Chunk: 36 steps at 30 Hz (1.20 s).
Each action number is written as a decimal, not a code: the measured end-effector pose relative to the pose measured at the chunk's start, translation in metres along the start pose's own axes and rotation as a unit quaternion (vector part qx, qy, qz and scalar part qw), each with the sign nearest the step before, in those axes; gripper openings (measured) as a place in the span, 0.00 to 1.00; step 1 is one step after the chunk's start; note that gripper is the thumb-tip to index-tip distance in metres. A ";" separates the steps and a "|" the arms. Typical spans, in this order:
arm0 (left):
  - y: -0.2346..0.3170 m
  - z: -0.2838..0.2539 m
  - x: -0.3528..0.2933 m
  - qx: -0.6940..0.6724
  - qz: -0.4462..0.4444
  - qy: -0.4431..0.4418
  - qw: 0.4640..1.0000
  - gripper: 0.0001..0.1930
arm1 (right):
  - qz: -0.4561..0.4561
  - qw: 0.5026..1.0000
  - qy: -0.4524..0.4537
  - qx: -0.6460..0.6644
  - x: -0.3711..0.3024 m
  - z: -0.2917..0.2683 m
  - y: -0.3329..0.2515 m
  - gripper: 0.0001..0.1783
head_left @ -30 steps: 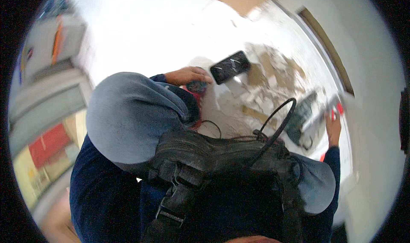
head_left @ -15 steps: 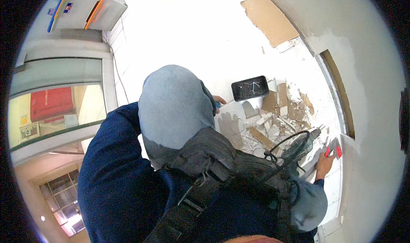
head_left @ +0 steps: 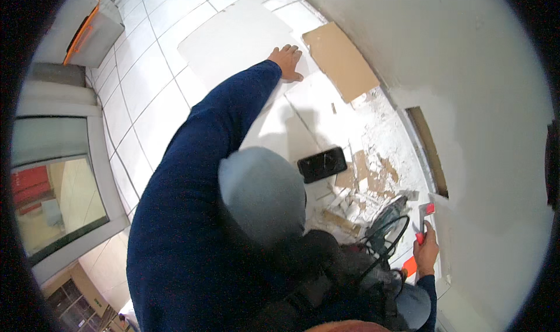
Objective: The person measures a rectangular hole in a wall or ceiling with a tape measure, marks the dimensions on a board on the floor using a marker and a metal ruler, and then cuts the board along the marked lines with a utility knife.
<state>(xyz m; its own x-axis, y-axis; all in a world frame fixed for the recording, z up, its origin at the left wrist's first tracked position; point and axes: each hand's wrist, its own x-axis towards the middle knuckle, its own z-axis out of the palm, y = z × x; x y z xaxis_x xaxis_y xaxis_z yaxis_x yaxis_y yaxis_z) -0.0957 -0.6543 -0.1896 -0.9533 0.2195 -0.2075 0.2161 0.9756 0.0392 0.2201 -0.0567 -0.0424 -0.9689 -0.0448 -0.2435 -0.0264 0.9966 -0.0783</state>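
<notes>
right hand: clamped on red tool — jutting past fingers | left hand: splayed beside board

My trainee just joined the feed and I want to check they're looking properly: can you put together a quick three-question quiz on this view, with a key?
1. Which of the person's grips holds the red-and-grey tool?
2. True or false: the phone lies on top of the large brown board.
3. The left grip is:
A) closed in a fist
B) spread open at the white panel
C) holding a cable

Key:
1. The right grip.
2. False: the phone lies apart from the large brown board, near the broken scraps.
3. B.
</notes>
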 end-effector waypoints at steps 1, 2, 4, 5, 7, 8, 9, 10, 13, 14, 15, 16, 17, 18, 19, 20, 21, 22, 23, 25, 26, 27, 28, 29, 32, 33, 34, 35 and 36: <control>-0.005 0.006 0.011 -0.002 0.003 0.007 1.000 0.44 | 0.003 1.000 0.006 -0.003 0.007 -0.012 -0.010 0.38; -0.010 0.011 0.022 0.002 0.002 0.021 1.000 0.45 | -0.023 0.999 -0.027 -0.025 0.013 -0.026 -0.019 0.37; -0.015 0.021 0.035 0.004 0.020 0.029 0.999 0.47 | -0.063 0.996 -0.064 -0.017 0.019 -0.048 -0.041 0.37; -0.021 0.020 0.040 0.003 0.028 0.024 0.999 0.47 | -0.054 0.996 -0.068 -0.016 0.028 -0.051 -0.051 0.37; -0.018 0.001 0.027 -0.023 0.054 -0.010 0.998 0.48 | -0.041 0.993 -0.091 -0.060 0.035 -0.053 -0.063 0.38; -0.022 -0.002 0.015 -0.036 0.073 -0.005 0.997 0.48 | -0.073 0.993 -0.079 -0.045 0.044 -0.052 -0.067 0.39; -0.018 0.002 0.005 -0.033 0.076 -0.012 0.997 0.48 | -0.104 0.992 -0.067 -0.030 0.051 -0.049 -0.072 0.41; -0.012 0.006 -0.008 -0.041 0.104 0.005 0.994 0.48 | -0.115 0.992 -0.057 0.004 0.056 -0.046 -0.079 0.40; -0.005 0.034 -0.040 -0.061 0.178 0.074 0.979 0.51 | -0.119 0.992 -0.041 0.008 0.068 -0.027 -0.092 0.39; 0.001 0.041 -0.050 -0.064 0.169 0.053 0.982 0.51 | -0.118 0.992 -0.025 0.042 0.073 -0.019 -0.102 0.38; 0.015 0.038 -0.065 -0.070 0.158 0.030 0.984 0.51 | -0.126 0.991 -0.028 0.041 0.077 -0.016 -0.114 0.38; 0.021 0.043 -0.078 -0.080 0.169 0.036 0.982 0.51 | -0.147 0.987 -0.018 0.056 0.083 -0.013 -0.127 0.38; 0.024 0.048 -0.089 -0.090 0.178 0.042 0.979 0.50 | -0.169 0.983 -0.007 0.071 0.091 -0.011 -0.137 0.38; 0.026 0.041 -0.097 -0.132 0.211 0.060 0.967 0.41 | -0.168 0.984 -0.019 0.061 0.094 -0.008 -0.141 0.39; 0.018 0.033 -0.101 -0.134 0.202 0.064 0.968 0.41 | -0.177 0.982 -0.021 0.056 0.100 -0.010 -0.149 0.39; 0.005 0.023 -0.102 -0.245 0.240 0.116 0.932 0.34 | -0.178 0.982 -0.055 0.025 0.107 -0.012 -0.159 0.40; -0.004 0.005 -0.108 -0.351 0.276 0.167 0.879 0.27 | -0.176 0.980 -0.089 -0.006 0.115 -0.014 -0.166 0.40; 0.000 -0.070 -0.133 -0.421 0.138 0.154 0.883 0.17 | -0.221 0.974 -0.058 -0.013 0.119 -0.009 -0.162 0.40; -0.018 -0.117 -0.162 -0.436 0.172 0.267 0.842 0.14 | -0.243 0.968 -0.064 -0.023 0.131 -0.005 -0.164 0.40; -0.062 -0.159 -0.233 -0.310 0.104 0.474 0.818 0.14 | -0.253 0.965 -0.065 -0.035 0.148 0.000 -0.171 0.39; -0.079 -0.169 -0.269 -0.282 0.064 0.500 0.816 0.15 | -0.274 0.960 -0.058 -0.028 0.154 0.004 -0.174 0.38; -0.090 -0.174 -0.309 -0.258 0.020 0.486 0.835 0.15 | -0.304 0.951 -0.051 -0.018 0.164 0.006 -0.178 0.37; -0.095 -0.174 -0.344 -0.241 -0.020 0.436 0.867 0.15 | -0.312 0.949 -0.048 -0.014 0.175 0.005 -0.182 0.37; -0.095 -0.164 -0.365 -0.235 -0.043 0.375 0.896 0.15 | -0.324 0.944 -0.049 -0.033 0.181 0.007 -0.186 0.36; -0.065 -0.149 -0.403 -0.220 -0.083 0.241 0.942 0.16 | -0.340 0.937 -0.045 -0.064 0.204 0.021 -0.182 0.35; -0.063 -0.148 -0.410 -0.214 -0.086 0.216 0.949 0.17 | -0.352 0.933 -0.032 -0.059 0.222 0.035 -0.176 0.35; -0.070 -0.138 -0.399 -0.220 -0.057 0.191 0.955 0.17 | -0.338 0.939 -0.013 -0.061 0.208 0.024 -0.170 0.35; -0.067 -0.138 -0.403 -0.221 -0.050 0.175 0.958 0.17 | -0.345 0.937 0.002 -0.055 0.196 0.016 -0.182 0.35; -0.065 -0.135 -0.403 -0.221 -0.051 0.162 0.960 0.17 | -0.331 0.941 -0.003 -0.068 0.192 0.015 -0.187 0.35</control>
<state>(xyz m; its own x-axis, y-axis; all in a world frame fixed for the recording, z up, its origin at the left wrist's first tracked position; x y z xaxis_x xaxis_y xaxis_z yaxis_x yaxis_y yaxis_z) 0.2460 -0.8053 0.0237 -0.9959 0.0424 0.0804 0.0748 0.8839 0.4616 0.0429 -0.2522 -0.0891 -0.7273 -0.6595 -0.1899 -0.6561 0.7493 -0.0895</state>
